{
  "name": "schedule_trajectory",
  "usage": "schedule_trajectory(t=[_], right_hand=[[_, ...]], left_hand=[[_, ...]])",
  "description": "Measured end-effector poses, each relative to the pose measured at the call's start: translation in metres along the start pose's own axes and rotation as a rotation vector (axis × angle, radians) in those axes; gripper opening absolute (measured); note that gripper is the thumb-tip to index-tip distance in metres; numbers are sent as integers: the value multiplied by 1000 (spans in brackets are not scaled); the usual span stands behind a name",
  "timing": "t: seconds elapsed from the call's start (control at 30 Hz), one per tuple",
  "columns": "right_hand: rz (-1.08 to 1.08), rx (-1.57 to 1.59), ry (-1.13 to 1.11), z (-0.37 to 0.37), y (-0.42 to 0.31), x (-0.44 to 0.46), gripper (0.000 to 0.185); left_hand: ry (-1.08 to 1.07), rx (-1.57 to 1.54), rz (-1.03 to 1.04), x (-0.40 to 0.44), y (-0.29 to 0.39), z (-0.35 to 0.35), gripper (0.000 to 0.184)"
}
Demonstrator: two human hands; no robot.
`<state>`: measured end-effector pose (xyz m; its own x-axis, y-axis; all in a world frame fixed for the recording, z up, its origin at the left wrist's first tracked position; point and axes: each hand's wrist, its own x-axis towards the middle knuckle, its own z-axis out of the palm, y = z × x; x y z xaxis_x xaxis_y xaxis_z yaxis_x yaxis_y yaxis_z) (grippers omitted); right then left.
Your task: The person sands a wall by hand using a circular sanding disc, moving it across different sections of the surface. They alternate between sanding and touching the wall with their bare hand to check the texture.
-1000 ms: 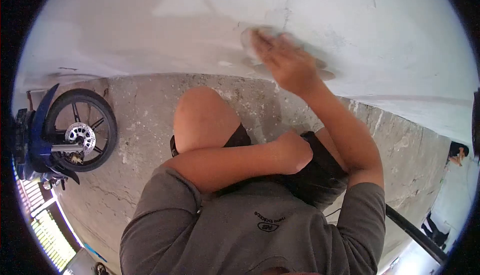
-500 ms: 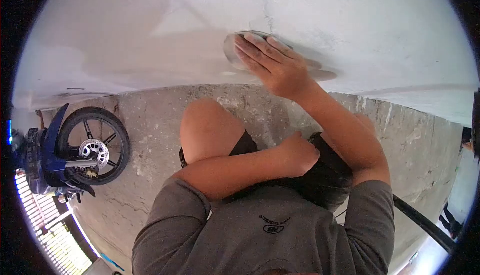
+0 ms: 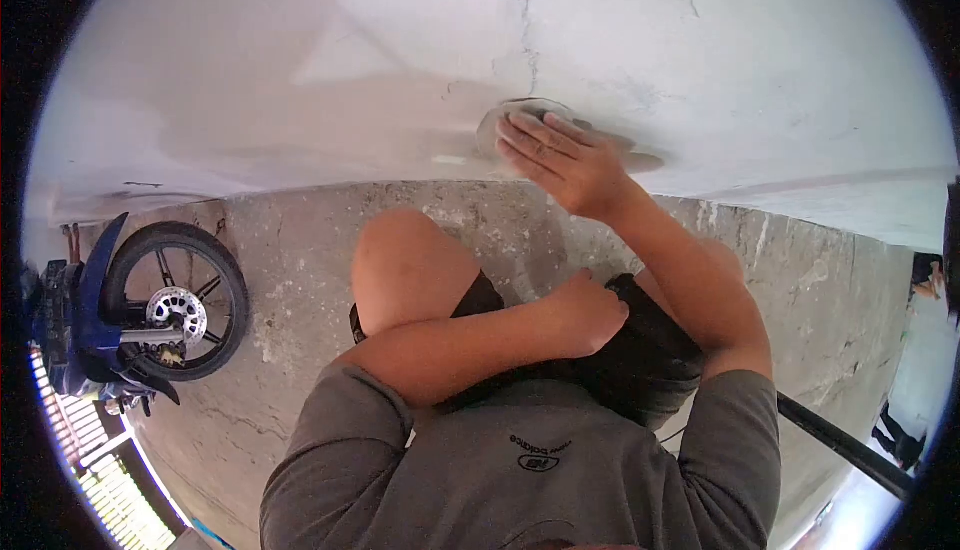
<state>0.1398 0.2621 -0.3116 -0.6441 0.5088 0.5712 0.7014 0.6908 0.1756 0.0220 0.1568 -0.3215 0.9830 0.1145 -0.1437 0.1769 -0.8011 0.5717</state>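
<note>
My right hand lies with its fingers stretched flat over a round grey disc, pressing it against the pale wall. The fingers cover most of the disc, so its face against the wall is hidden. A rough vertical crack line runs down the wall to just above the disc. My left hand rests closed on my lap near the dark shorts. Its palm side is turned away, and nothing sticks out of the fingers.
A motorcycle's front wheel and blue fender stand at the left. The stained concrete floor meets the wall's foot. A black bar slants at the lower right. Part of another person shows at the far right edge.
My right hand and the disc have slid to the right along the wall. My left hand keeps its place on the lap. The whole view has shifted a little.
</note>
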Motion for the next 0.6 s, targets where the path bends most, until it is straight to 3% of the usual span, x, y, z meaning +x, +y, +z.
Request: schedule_trajectory(t=[0.07,0.13,0.17,0.27,0.37,0.5,0.6], right_hand=[[-48,47,6,-7,0,7,37],[2,60,213,-33,2,22,34],[-9,68,206,-43,6,27,34],[18,-9,567,-70,24,33,28],[247,-328,404,-83,38,32,25],[192,-366,303,-46,30,21,28],[221,-418,378,-47,37,26,28]], left_hand=[[13,-1,-2,-3,0,-5,20],[35,-19,-19,-4,1,-6,20],[54,-20,-26,-4,1,-4,19],[51,-26,-21,-2,2,-2,19],[2,-3,0,0,6,-7,19],[5,40,12,0,8,-4,19],[12,-4,-11,-1,7,-8,19]])
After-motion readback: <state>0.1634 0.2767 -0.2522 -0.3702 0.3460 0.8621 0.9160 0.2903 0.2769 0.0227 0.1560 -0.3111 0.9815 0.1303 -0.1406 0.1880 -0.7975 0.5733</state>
